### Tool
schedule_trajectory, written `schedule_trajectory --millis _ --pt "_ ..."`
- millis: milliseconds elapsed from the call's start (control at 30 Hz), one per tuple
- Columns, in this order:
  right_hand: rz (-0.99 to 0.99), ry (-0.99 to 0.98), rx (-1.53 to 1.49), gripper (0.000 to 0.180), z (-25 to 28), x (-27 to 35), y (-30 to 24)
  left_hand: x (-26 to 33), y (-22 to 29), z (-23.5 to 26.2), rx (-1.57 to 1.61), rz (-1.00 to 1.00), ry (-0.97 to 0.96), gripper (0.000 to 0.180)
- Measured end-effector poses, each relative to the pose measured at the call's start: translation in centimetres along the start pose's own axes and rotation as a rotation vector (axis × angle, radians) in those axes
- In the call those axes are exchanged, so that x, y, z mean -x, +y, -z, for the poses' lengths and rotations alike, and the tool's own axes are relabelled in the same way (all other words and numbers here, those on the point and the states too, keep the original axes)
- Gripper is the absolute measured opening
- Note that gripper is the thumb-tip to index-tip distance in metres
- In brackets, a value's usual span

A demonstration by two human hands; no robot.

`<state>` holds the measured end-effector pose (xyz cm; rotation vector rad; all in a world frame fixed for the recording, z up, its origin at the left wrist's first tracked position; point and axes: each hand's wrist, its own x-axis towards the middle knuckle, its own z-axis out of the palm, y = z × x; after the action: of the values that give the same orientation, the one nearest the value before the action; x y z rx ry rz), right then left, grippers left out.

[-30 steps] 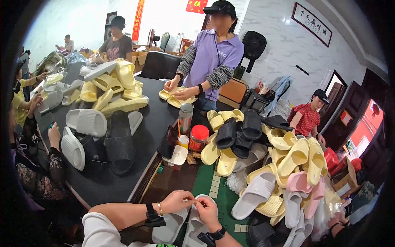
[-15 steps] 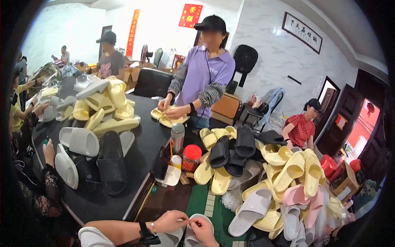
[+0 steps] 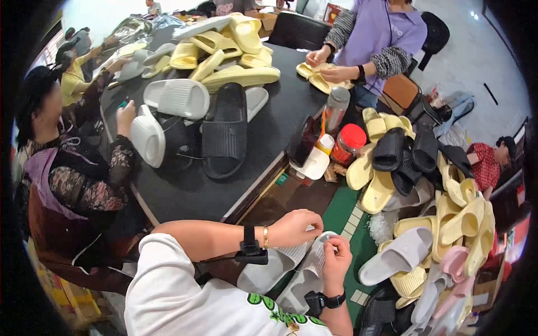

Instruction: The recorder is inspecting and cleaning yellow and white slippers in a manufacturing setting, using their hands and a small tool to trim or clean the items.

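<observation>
My left hand (image 3: 297, 228), with a gold bracelet and a black wrist strap, is curled in a pinch. Close to its right, my right hand (image 3: 337, 256) has its fingers bent together beside the toe of a light grey slipper (image 3: 305, 283). Anything between either set of fingertips is too small to make out. A second light grey slipper (image 3: 270, 266) lies left of the first, partly under my left forearm. Both slippers rest in front of me, by a green strip (image 3: 335, 224) with pale blocks.
Right of my hands rises a pile of yellow, black, grey and pink slippers (image 3: 464, 221). A red-lidded jar (image 3: 349, 143) and a metal flask (image 3: 337, 103) stand beyond. More slippers lie on the black table (image 3: 269, 134). Across it, a person in purple (image 3: 386, 33) handles yellow slippers.
The view has tilted down, showing more of my arms and shirt. My fingertips, close together before, are now a little apart. The far person still handles yellow slippers.
</observation>
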<state>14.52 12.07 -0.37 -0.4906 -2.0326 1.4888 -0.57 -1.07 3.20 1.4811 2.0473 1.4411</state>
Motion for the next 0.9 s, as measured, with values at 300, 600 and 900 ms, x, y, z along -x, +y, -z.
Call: schedule_trajectory --millis 300,600,900 --pt "0.041 0.286 -0.124 0.002 6.5 0.2 -5.2 1.7 6.0 9.4 -0.06 0.174 0.021 0.039" --pt "0.353 1.084 1.206 0.01 29.4 7.8 -8.9 9.8 4.0 27.6 -1.02 0.386 0.694 0.051" --pt "-0.186 -0.134 0.637 0.017 11.3 6.6 -4.0 16.3 -2.3 35.7 -1.062 0.819 0.661 0.066"
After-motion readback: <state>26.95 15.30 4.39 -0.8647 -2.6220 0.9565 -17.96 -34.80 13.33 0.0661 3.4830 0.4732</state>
